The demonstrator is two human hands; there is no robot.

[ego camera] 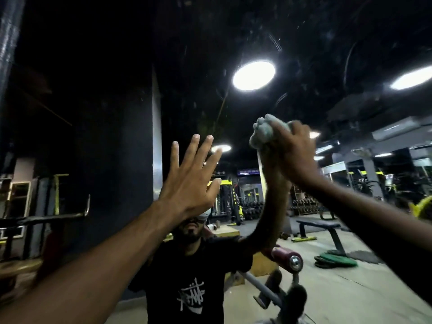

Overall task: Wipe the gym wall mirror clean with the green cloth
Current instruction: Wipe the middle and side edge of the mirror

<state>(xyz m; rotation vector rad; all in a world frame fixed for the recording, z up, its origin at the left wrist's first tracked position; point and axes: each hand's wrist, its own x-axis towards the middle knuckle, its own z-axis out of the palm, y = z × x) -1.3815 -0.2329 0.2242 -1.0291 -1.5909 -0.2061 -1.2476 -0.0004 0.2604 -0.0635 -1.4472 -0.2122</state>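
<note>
The wall mirror (245,38) fills the view and carries smears and streaks across its upper part. My right hand (298,155) presses a bunched pale green cloth (263,134) against the glass, right of centre. My left hand (190,181) is raised near the mirror's middle with its fingers spread, holding nothing. Whether its palm touches the glass I cannot tell. The mirror shows my own reflection in a black T-shirt, with the reflected arm meeting the cloth.
Reflected in the mirror are a bench (320,224), green weight plates (336,260) on the floor, dumbbell racks (304,204) and bright round ceiling lights (253,76). A padded machine roller (286,257) sits low and close. A dark pillar (112,136) and a bar (53,217) stand at left.
</note>
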